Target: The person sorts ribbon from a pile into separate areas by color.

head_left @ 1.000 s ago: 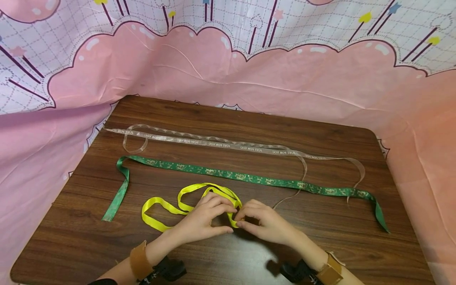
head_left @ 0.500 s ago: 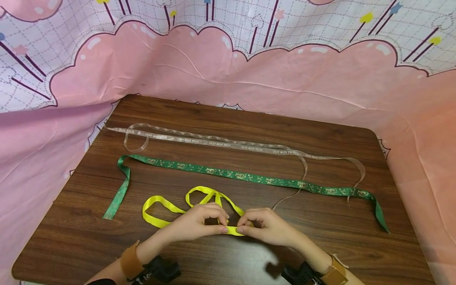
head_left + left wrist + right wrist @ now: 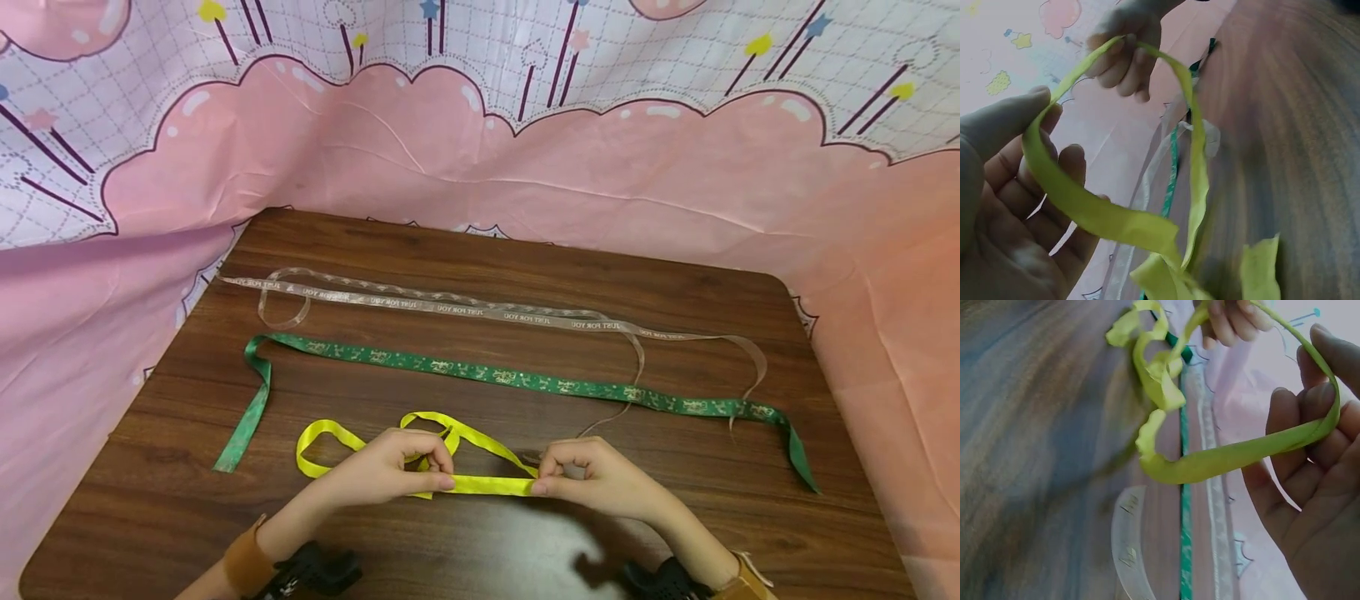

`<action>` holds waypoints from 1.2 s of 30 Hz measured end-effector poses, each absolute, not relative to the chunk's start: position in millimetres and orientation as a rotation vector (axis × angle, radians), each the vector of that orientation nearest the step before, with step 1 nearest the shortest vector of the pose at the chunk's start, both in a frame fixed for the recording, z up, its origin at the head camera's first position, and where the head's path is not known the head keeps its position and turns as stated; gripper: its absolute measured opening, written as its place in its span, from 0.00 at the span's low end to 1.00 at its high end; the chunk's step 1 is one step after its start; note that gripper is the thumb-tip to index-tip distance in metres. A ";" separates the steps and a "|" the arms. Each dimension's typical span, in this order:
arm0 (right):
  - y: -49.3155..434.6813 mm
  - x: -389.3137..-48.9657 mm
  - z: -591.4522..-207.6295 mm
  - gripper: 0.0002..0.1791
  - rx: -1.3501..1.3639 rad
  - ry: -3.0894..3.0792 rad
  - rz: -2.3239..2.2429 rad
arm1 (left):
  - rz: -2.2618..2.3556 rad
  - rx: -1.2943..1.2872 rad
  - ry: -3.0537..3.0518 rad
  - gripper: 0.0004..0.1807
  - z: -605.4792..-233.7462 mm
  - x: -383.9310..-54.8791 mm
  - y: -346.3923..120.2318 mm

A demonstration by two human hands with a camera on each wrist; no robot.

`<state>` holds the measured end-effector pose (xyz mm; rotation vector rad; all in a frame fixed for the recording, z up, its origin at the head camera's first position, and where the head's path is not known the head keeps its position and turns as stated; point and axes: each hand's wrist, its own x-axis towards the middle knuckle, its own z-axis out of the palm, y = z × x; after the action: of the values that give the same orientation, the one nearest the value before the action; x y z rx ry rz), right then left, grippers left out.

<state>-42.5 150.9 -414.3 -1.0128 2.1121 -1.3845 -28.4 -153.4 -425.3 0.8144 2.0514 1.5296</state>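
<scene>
Between my two hands a short length of yellow ribbon point(image 3: 491, 485) is drawn straight. My left hand point(image 3: 397, 467) pinches it between thumb and forefinger, and my right hand point(image 3: 596, 475) pinches it farther right the same way. The rest of the yellow ribbon curls in loops behind and left of the hands. In the left wrist view, the ribbon point(image 3: 1097, 215) runs from the left thumb down into a loose bunch, while the other hand point(image 3: 1129, 53) holds it at the top. The right wrist view has the ribbon point(image 3: 1229, 459) bending round the right fingers.
A green printed ribbon point(image 3: 450, 367) stretches across the brown wooden table point(image 3: 480, 558) beyond the hands. Behind it lies a sheer white ribbon point(image 3: 465, 312) with lettering, its right end crossing the green one. A pink patterned cloth point(image 3: 480, 167) hangs around the table's back and sides.
My hands have come closer to the table's front edge and then spread apart, stretching a longer piece of the yellow ribbon between them. Its loops have shifted with the pull.
</scene>
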 end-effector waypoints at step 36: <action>224.0 -55.4 -397.4 0.13 -1.089 1.216 -2.233 | 2.012 0.858 1.710 0.26 -400.5 -40.6 -218.1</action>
<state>-55.4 224.0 -397.4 -1.0885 1.2159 -2.2331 -40.6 -218.1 -400.5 0.8575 1.7100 2.0125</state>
